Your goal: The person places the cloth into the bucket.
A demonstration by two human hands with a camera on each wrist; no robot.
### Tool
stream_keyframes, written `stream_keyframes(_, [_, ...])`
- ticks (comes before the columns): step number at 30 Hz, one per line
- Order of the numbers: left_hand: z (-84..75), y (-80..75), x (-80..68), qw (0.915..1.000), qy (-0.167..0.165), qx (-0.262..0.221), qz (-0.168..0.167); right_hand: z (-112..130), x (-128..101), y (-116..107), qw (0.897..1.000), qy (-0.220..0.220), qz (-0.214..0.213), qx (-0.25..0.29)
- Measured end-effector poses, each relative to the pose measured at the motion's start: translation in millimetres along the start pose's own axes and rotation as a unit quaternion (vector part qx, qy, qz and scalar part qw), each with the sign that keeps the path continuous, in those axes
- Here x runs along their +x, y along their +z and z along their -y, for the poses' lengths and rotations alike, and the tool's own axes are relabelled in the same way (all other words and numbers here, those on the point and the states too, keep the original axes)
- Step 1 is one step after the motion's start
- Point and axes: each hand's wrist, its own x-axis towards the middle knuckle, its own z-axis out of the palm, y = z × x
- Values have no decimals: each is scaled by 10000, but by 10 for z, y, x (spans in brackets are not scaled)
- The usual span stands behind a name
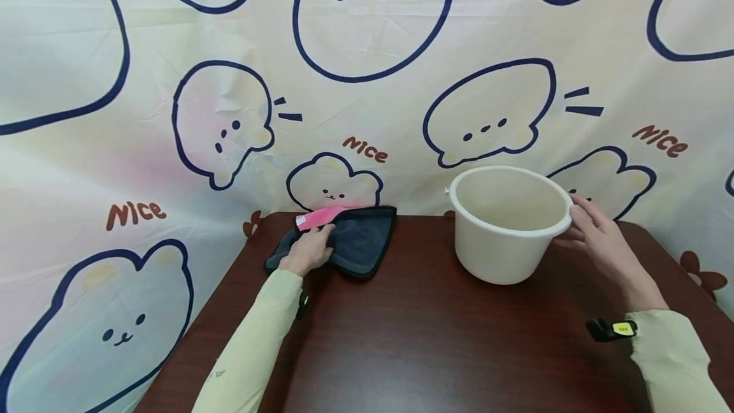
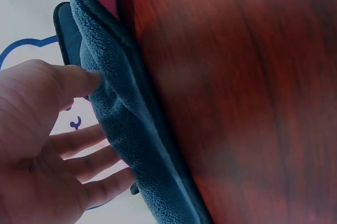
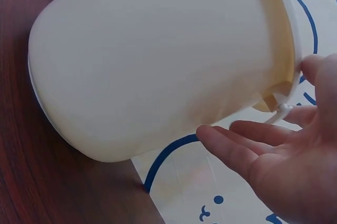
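Observation:
A dark blue-grey plush towel (image 1: 361,241) with black edging lies crumpled at the back left of the table, a pink face with a white label turned up along one part. My left hand (image 1: 309,252) pinches it. In the left wrist view, the thumb lies on the plush (image 2: 118,97) and the fingers pass behind it. To the right stands a cream plastic bucket (image 1: 499,257), its mouth upward. My right hand (image 1: 602,244) touches its rim with the thumb, while the fingers extend fairly straight beside the wall and the handle pivot (image 3: 283,110).
The dark brown wooden table (image 1: 395,349) stretches in front of both hands. Behind it hangs a pale curtain (image 1: 355,113) printed with blue-outlined bears and the word "Nice", close to the table's back and side edges.

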Motion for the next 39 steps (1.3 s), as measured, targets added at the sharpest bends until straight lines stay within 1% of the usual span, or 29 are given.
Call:
stream_keyframes(3, [21,25,-18,9999,116,49,2,14,8,27,10000,21,-44,-20])
stream_keyframes(6, [32,39,-40,9999,141,-2,-100,28,11,32,9999,125,-92,-58])
stream_keyframes(9, [34,51,-58,9998,69,-107,-162,43,5,27,9997,209,-94,-30])
stream_keyframes(14, [29,65,-74,9997,-59,-233,-55,58,-4,25,9998,171,-19,87])
stream_keyframes(16, [28,68,-71,9998,-5,-184,-27,64,-7,25,9998,144,19,134])
stream_keyframes(19, [23,55,-60,9998,93,-180,-80,67,-10,20,9998,143,56,147])
stream_keyframes(21, [19,39,-49,9995,155,-259,-127,63,-16,14,9998,189,46,103])
stream_keyframes(24, [5,1,-38,9977,147,-608,-243,50,-23,-5,9997,227,62,73])
stream_keyframes(27, [-28,-49,-43,9930,89,-1111,-401,40,-34,-37,9997,246,77,-14])
stream_keyframes(29, [-51,-86,-46,9881,56,-1433,-550,37,-40,-56,9997,240,80,-65])
stream_keyframes(32, [-75,-133,-49,9794,17,-1854,-795,37,-36,-62,9998,156,76,16])
stream_keyframes(36, [-107,-179,-41,9684,118,-2223,-1128,30,-16,-39,9997,22,54,240])
stream_keyframes(39, [-160,-225,-40,9619,263,-2361,-1357,20,-9,-22,9997,-1,16,233])
